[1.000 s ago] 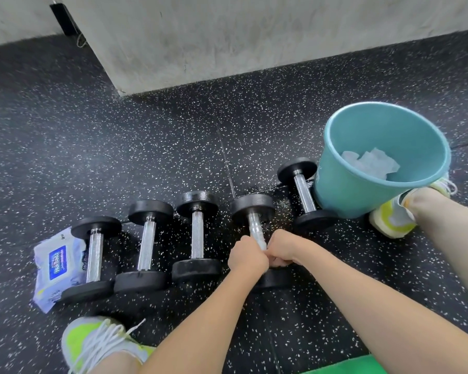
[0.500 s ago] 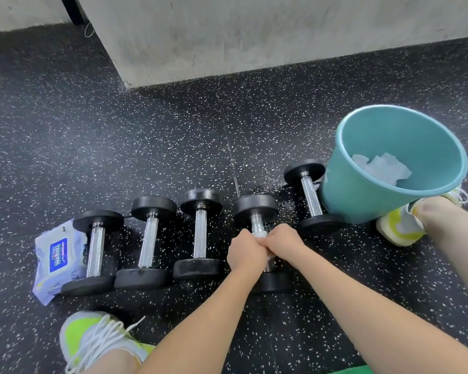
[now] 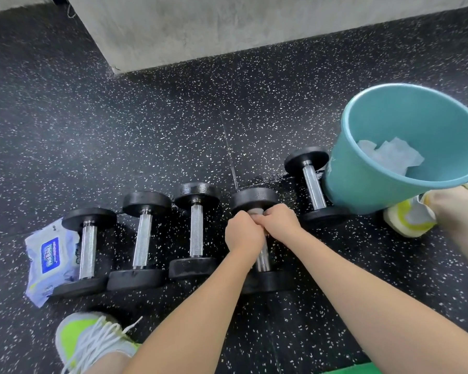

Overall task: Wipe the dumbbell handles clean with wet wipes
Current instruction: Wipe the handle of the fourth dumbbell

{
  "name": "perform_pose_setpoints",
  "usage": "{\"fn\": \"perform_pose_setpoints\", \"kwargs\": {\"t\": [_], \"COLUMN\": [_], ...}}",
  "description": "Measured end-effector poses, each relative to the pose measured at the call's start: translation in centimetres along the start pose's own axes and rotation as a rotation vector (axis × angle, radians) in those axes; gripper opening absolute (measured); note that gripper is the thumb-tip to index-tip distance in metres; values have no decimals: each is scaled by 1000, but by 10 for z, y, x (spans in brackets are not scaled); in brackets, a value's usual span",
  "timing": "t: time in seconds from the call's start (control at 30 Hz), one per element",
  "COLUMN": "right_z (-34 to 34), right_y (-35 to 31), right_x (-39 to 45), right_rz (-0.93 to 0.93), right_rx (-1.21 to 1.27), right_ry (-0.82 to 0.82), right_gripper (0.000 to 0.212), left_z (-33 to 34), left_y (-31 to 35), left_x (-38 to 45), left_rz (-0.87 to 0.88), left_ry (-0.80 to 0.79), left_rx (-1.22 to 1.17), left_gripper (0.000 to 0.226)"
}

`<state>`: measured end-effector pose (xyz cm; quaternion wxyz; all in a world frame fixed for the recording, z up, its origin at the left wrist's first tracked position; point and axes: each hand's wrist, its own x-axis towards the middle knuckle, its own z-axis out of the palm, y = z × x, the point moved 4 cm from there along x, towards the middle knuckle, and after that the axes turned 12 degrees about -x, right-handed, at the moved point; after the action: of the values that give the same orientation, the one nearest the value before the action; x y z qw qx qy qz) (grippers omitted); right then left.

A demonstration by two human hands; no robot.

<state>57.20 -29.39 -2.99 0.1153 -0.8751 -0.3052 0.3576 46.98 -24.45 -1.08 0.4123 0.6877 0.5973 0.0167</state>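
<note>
Five black-headed dumbbells with knurled steel handles lie in a row on the floor. My left hand (image 3: pixel 243 234) and my right hand (image 3: pixel 280 222) are side by side, both closed round the far end of the handle of the fourth dumbbell (image 3: pixel 263 259), close to its far head (image 3: pixel 254 198). A small pale bit of wet wipe (image 3: pixel 255 211) shows between the two fists; the rest of it is hidden. A pack of wet wipes (image 3: pixel 49 255) lies at the far left, partly under the first dumbbell (image 3: pixel 87 251).
A teal bucket (image 3: pixel 362 190) holding used wipes (image 3: pixel 389 155) stands tilted at the right, against the fifth dumbbell (image 3: pixel 314 191). My shoes are at bottom left (image 3: pixel 87 344) and right (image 3: pixel 408 220). A concrete block (image 3: pixel 200 28) rises behind. The floor is black speckled rubber.
Both hands have slid together along the fourth dumbbell's handle, from its near end to its far end. The near part of the handle is now uncovered.
</note>
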Motion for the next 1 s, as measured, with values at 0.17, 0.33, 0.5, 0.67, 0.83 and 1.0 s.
{"fn": "perform_pose_setpoints", "kwargs": {"t": [0.17, 0.33, 0.5, 0.67, 0.83, 1.0], "right_z": [-6, 2, 11, 14, 12, 4], "right_y": [-4, 1, 7, 7, 7, 6], "right_x": [-7, -22, -39, -56, -65, -74], "right_rz": [-7, -8, 0, 33, 89, 166], "right_rx": [-143, -182, -250, -333, -289, -188], "right_ry": [-81, -166, -225, -220, -122, -2], "right_gripper": [45, 41, 41, 16, 32, 27], "left_z": [4, 8, 11, 8, 6, -7], "left_y": [-7, -19, -28, -33, -38, -35], "left_x": [-4, -14, -27, -35, -38, -46], "left_rz": [-4, -27, -38, -69, -89, -81], "left_ry": [-65, -136, -219, -302, -315, -215], "left_rx": [50, 99, 160, 106, -16, -61], "left_gripper": [19, 27, 36, 59, 51, 41]}}
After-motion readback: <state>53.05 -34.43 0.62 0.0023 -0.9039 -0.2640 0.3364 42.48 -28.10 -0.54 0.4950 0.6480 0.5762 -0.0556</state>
